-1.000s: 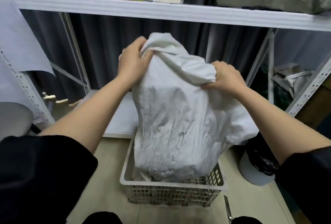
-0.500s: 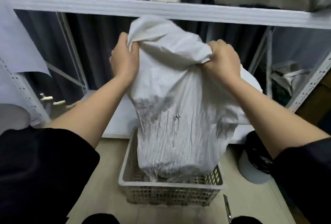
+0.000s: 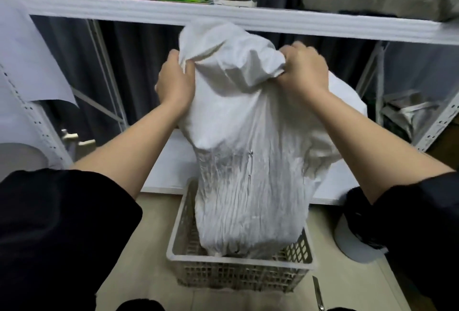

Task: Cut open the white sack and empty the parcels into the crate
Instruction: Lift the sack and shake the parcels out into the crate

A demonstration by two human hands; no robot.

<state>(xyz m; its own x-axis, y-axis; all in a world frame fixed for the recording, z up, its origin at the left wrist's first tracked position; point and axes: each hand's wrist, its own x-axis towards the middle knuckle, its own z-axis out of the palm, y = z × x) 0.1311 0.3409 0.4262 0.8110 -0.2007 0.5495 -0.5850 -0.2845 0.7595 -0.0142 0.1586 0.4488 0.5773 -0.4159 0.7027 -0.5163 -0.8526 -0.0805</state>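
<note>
White woven sack (image 3: 248, 141), inverted over lattice crate (image 3: 238, 264): left hand (image 3: 175, 82) and right hand (image 3: 304, 71) clenched on its bottom; risk: parcels spilling past rim if mouth swings

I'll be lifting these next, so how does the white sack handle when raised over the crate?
Probably floppy: the white sack creases and bunches where the left hand and right hand clench it. Likely needs both hands, since each grips a top corner. Its lower end sags into the crate, so it would hardly stand by itself.
</note>
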